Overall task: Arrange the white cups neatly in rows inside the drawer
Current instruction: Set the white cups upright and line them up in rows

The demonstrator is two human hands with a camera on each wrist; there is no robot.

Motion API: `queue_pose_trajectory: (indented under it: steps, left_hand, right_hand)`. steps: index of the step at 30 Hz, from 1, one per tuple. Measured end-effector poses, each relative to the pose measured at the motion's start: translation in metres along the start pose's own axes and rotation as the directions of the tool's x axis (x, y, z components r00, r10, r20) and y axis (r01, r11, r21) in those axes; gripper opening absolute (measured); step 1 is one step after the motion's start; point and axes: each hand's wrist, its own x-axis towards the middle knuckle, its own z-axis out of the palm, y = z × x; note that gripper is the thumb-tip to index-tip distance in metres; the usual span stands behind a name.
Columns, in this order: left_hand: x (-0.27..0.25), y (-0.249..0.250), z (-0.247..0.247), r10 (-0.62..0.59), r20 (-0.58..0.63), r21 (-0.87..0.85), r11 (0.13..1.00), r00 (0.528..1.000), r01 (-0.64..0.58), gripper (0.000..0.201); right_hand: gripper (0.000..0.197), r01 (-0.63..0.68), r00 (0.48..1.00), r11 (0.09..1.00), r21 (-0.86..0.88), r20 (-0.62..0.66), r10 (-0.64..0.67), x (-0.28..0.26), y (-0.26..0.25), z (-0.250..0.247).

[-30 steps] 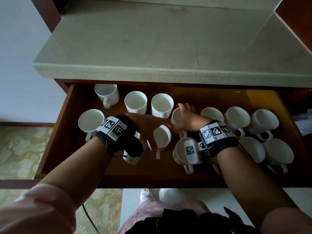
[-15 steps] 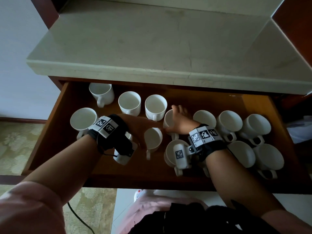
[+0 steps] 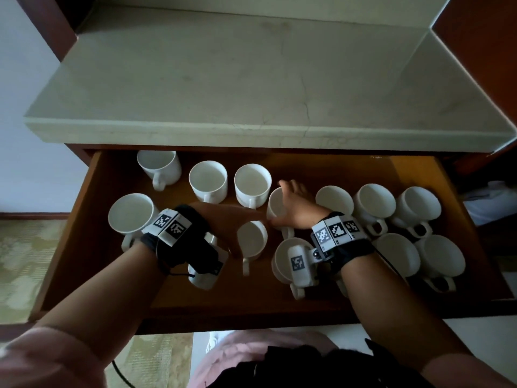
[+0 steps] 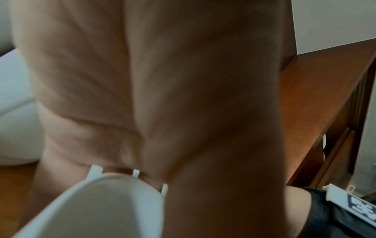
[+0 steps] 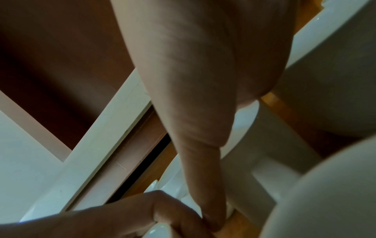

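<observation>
The wooden drawer [image 3: 92, 219] is pulled open and holds several white cups. Three stand upright along the back left [image 3: 207, 179], and one stands alone at the left [image 3: 131, 214]. My left hand [image 3: 235, 233] reaches right and grips a tilted cup [image 3: 251, 242] in the middle. My right hand [image 3: 291, 205] holds the cup just behind it [image 3: 275, 203], fingers over the rim and thumb on the near side. In the right wrist view the left hand's fingers [image 5: 162, 209] curl on a cup's rim. My palm [image 4: 162, 96] fills the left wrist view.
A crowded cluster of cups fills the drawer's right half [image 3: 375, 203], handles pointing toward me, with two by the right wall [image 3: 442, 256]. One cup [image 3: 282, 261] sits partly under my right wrist. A pale stone countertop [image 3: 251, 79] overhangs the drawer's back. Bare drawer floor lies at the front left.
The head view has shifted and drawn a little closer. Both hands stay on the same two cups in the middle of the drawer, with hardly any movement.
</observation>
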Motion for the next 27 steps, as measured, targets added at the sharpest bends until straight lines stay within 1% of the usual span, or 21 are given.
queue_pose_trajectory:
  steps: [2,4,5,7,10,16,19,22,27]
  left_hand:
    - [0.002,-0.004,0.001,0.025,0.010,-0.020,0.999,1.000,-0.025,0.076]
    - [0.000,-0.005,0.001,0.097,-0.027,0.003,0.995,0.995,-0.097,0.084]
    - [0.001,-0.006,0.001,0.117,-0.036,0.001,0.993,0.993,-0.117,0.083]
    - [0.003,-0.010,0.002,0.117,-0.042,0.010,0.993,0.992,-0.116,0.081]
    - [0.005,-0.014,0.003,0.147,-0.084,0.026,0.989,0.985,-0.146,0.082]
    - [0.005,-0.014,0.002,0.182,-0.085,0.042,0.983,0.980,-0.179,0.085]
    - [0.004,-0.015,0.003,0.190,-0.072,0.076,0.980,0.979,-0.185,0.079]
    - [0.004,-0.019,0.006,0.219,-0.089,0.098,0.973,0.972,-0.211,0.075]
    - [0.003,-0.020,0.013,0.253,-0.064,0.129,0.961,0.965,-0.243,0.083]
  right_hand:
    - [0.106,-0.003,1.000,1.000,0.000,0.002,0.003,0.000,0.000,-0.001]
    - [0.106,-0.006,1.000,1.000,0.010,0.003,0.005,-0.001,-0.001,-0.001]
    - [0.105,-0.008,1.000,1.000,0.015,0.002,0.008,-0.001,-0.001,-0.001]
    - [0.105,-0.010,1.000,1.000,0.016,-0.004,0.010,-0.001,-0.001,-0.001]
    - [0.106,-0.015,1.000,1.000,0.017,-0.010,0.015,-0.001,-0.001,-0.001]
    - [0.107,-0.020,1.000,0.999,0.028,-0.007,0.020,0.001,0.000,0.000]
    - [0.109,-0.021,1.000,1.000,0.019,0.003,0.021,0.002,0.000,0.000]
    - [0.111,-0.020,1.000,1.000,0.014,0.006,0.020,0.003,0.000,0.000]
    - [0.111,-0.025,1.000,1.000,0.008,-0.002,0.025,0.004,0.002,0.003]
